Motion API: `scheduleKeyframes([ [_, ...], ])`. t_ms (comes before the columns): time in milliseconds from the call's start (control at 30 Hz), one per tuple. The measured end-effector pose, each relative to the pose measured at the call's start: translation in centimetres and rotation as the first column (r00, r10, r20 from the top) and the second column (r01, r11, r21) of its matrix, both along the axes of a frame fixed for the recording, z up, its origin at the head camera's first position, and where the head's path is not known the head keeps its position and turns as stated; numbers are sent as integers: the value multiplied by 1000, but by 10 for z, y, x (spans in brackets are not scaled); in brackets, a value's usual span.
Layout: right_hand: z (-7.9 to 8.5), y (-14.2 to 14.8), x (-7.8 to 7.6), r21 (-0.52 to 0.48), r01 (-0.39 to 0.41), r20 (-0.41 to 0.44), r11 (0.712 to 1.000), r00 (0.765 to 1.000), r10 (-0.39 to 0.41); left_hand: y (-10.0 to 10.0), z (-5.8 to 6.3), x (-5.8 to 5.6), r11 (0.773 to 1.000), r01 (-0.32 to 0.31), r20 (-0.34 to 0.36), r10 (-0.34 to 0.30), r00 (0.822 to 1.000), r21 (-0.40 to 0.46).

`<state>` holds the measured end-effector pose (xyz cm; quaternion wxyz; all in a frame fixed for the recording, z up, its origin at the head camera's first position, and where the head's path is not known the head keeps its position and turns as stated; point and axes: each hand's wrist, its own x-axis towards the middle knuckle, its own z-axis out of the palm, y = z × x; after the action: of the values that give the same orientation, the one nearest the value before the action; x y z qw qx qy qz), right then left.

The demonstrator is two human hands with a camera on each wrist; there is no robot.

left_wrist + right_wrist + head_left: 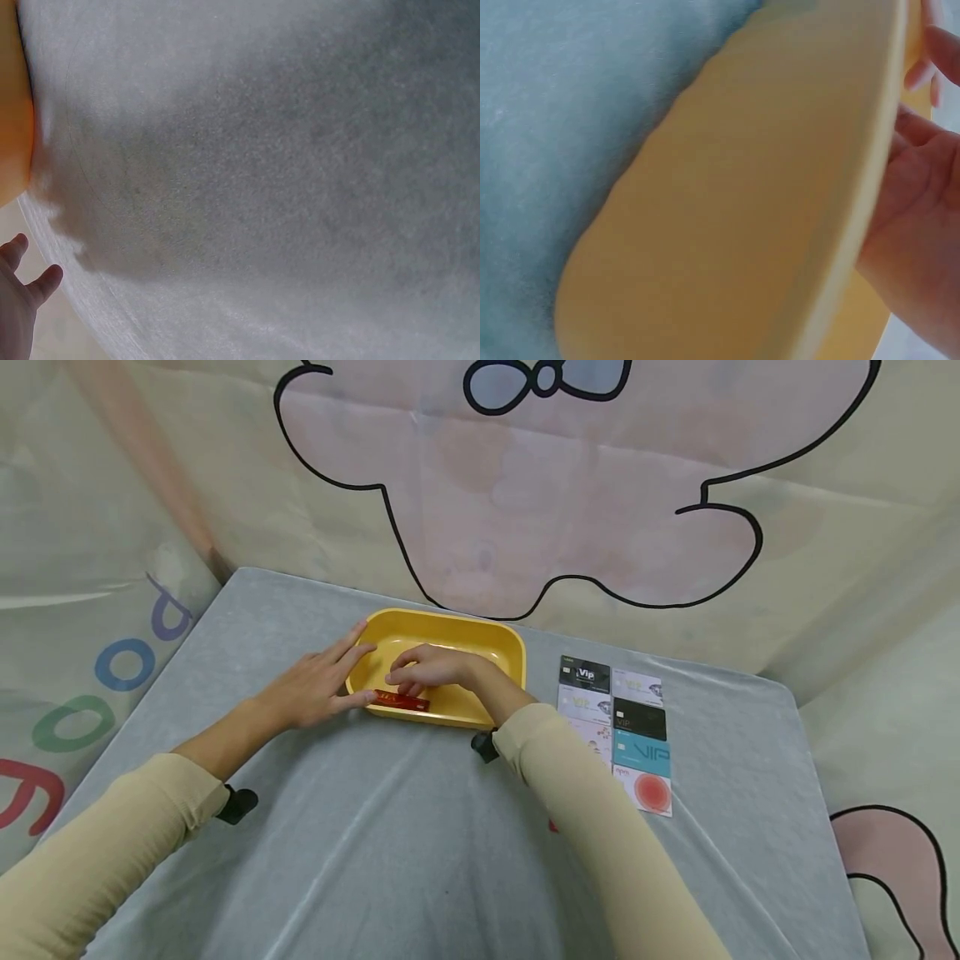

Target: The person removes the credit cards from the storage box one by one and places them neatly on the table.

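Note:
A yellow tray (pixel 508 647) sits near the far edge of the cloth-covered table. My left hand (pixel 318 685) lies at its left end, fingers spread and extended over the rim, the thumb near the front corner. Just inside the front wall, a red card (pixel 401 700) stands tilted, its left end beside my left thumb. My right hand (pixel 431 667) reaches down into the tray with bent fingers, their tips right by the card's top edge. Whether they pinch it is hidden. The right wrist view shows the tray's side wall (pixel 727 195) with my right palm (pixel 922 187) behind the rim.
Right of the tray, several cards lie in two columns, among them a black card (pixel 585 674), a blue card (pixel 641 752) and a white card with a red circle (pixel 652 790). My right sleeve (pixel 592 810) covers part of the left column. A red bit (pixel 552 827) shows beside that sleeve.

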<state>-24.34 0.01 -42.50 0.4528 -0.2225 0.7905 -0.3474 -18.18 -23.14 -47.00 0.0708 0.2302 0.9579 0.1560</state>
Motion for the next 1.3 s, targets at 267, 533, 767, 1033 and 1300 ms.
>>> scheduleKeyframes([
  [267, 2, 2, 4, 3, -87, 45, 996, 995, 87, 0, 1, 2, 1000, 20, -27, -19, 999, 18],
  [533, -1, 6, 6, 4, -140, 29, 990, 990, 140, 0, 2, 3, 1000, 15, -18, -14, 1000, 20],
  [767, 1, 8, 8, 19, -135, 49, 991, 990, 133, 1, 3, 3, 1000, 4, -4, -4, 1000, 11],
  [1033, 4, 12, 9, 62, -149, 90, 987, 986, 144, 1, 2, 3, 1000, 3, -6, -3, 1000, 11],
  [1300, 6, 16, 8, 77, -177, 95, 981, 981, 169, 1, 0, 3, 1000, 2, 2, -2, 1000, 9],
])
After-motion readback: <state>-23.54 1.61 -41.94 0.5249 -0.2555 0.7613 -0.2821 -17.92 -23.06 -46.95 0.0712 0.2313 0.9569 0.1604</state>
